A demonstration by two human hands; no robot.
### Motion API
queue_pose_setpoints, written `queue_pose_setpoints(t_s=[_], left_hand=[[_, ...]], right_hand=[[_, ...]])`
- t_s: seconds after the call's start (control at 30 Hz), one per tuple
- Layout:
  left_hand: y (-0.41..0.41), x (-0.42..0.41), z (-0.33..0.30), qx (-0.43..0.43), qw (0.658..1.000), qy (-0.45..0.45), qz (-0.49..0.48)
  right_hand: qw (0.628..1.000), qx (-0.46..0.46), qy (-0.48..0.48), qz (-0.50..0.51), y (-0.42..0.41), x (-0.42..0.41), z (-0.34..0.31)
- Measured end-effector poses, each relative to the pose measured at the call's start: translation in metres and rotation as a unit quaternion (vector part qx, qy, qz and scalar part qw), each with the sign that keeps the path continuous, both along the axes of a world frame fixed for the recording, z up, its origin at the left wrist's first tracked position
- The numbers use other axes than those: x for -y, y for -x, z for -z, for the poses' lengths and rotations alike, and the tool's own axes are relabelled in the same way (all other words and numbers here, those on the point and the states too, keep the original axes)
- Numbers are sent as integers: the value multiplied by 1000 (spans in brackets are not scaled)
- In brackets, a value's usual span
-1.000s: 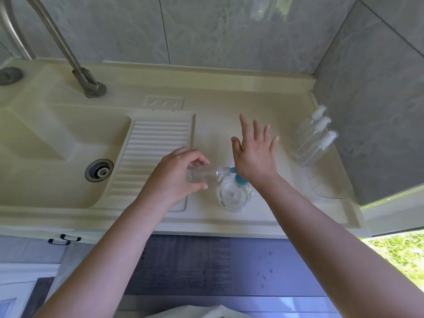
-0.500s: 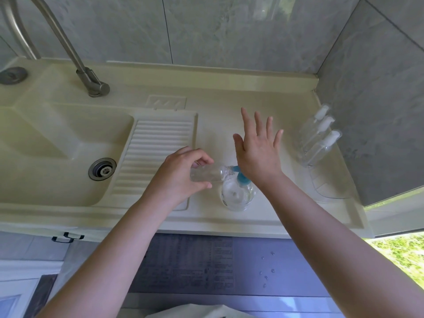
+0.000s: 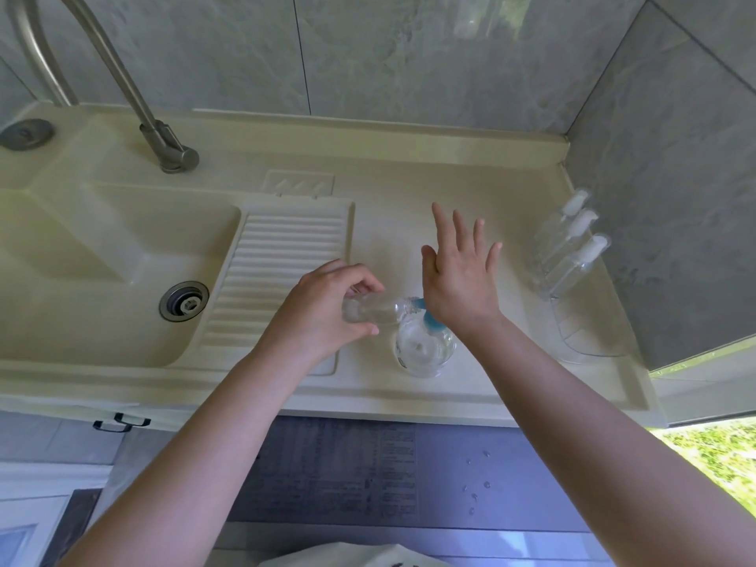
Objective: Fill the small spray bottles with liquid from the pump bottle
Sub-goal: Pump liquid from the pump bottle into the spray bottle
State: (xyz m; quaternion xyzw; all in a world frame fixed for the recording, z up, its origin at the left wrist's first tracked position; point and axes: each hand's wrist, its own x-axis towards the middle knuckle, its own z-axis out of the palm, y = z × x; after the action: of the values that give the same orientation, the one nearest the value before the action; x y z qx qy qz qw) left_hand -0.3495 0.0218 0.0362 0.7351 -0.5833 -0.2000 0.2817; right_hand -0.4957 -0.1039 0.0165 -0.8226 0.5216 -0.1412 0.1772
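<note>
Change: almost nothing has moved since a second ago; my right hand's heel sits on the blue pump as before, its fingers lifted a touch higher, and my left hand keeps its grip.
Sink (image 3: pixel 102 255): cream basin at the far left, drain at its bottom, metal tap (image 3: pixel 122 83) arching over it from the back ledge.
Washboard (image 3: pixel 282 276): ribbed slope between the basin and the flat surface (image 3: pixel 392 206).
Left hand (image 3: pixel 327 317): my fingers and thumb are curled round a small spray bottle (image 3: pixel 376 311), clamped on it; I hold it on its side, its open mouth pointing right, right at the pump's spout.
Pump bottle (image 3: pixel 423 347): clear, stands upright on the surface near the front edge, just right of my left hand; its blue pump head (image 3: pixel 429 319) is partly hidden under my right hand.
Right hand (image 3: pixel 460 280): heel pressed on the pump head, fingers straight and spread apart, gripping nothing.
Other spray bottles (image 3: pixel 568 255): three clear ones with white caps, leaning side by side in a clear holder (image 3: pixel 589 337) by the right wall.
</note>
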Motion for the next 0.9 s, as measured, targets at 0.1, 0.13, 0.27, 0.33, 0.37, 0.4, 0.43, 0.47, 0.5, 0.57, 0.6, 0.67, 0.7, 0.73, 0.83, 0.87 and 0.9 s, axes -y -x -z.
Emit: queue_pose_setpoints(t_s=[0.1, 0.13, 0.27, 0.33, 0.37, 0.4, 0.43, 0.47, 0.5, 0.57, 0.6, 0.67, 0.7, 0.73, 0.83, 0.87, 0.9], left_hand=[[0, 0, -2, -2, 1000, 2, 0], [0, 0, -2, -2, 1000, 3, -2], [-1, -1, -1, -3, 1000, 6, -3], [-1, -2, 0, -8, 1000, 8, -3], [-2, -2, 0, -9, 1000, 10, -3], [-2, -1, 0, -10, 1000, 10, -3], [-1, -1, 0, -9, 1000, 9, -3], [-1, 0, 1, -7, 1000, 11, -2], [-1, 0, 1, -7, 1000, 12, -1], [1, 0, 2, -7, 1000, 14, 1], [1, 0, 2, -6, 1000, 15, 0], [1, 0, 2, -8, 1000, 16, -2], [1, 0, 2, -10, 1000, 18, -3], [1, 0, 2, -11, 1000, 19, -3], [1, 0, 1, -14, 1000, 18, -5], [1, 0, 1, -12, 1000, 18, -5], [1, -1, 1, -12, 1000, 17, -6]], right_hand=[[1000, -1, 26, 2, 0, 5, -10], [1000, -3, 30, 0, -1, 5, -10], [1000, -3, 9, 0, -1, 2, -3], [1000, -9, 26, 1, -1, 4, -7], [999, -11, 42, -1, -1, 6, -11], [998, -13, 53, -3, -2, 6, -15], [998, -17, 60, -7, -3, 5, -15], [998, -27, 63, -13, -3, 4, -13], [998, -31, 49, -15, -2, 2, -9], [1000, -19, 16, 3, 0, 0, -4], [1000, -18, 21, 9, 1, 1, -3], [998, -28, 62, 12, 1, 3, -9], [997, -31, 75, 11, 2, 3, -12], [997, -29, 77, 5, 1, 3, -12], [1000, -11, 19, 0, 0, -2, -4], [1000, -10, 12, 2, 0, -1, -2], [1000, -15, 19, 1, 0, -1, -2]])
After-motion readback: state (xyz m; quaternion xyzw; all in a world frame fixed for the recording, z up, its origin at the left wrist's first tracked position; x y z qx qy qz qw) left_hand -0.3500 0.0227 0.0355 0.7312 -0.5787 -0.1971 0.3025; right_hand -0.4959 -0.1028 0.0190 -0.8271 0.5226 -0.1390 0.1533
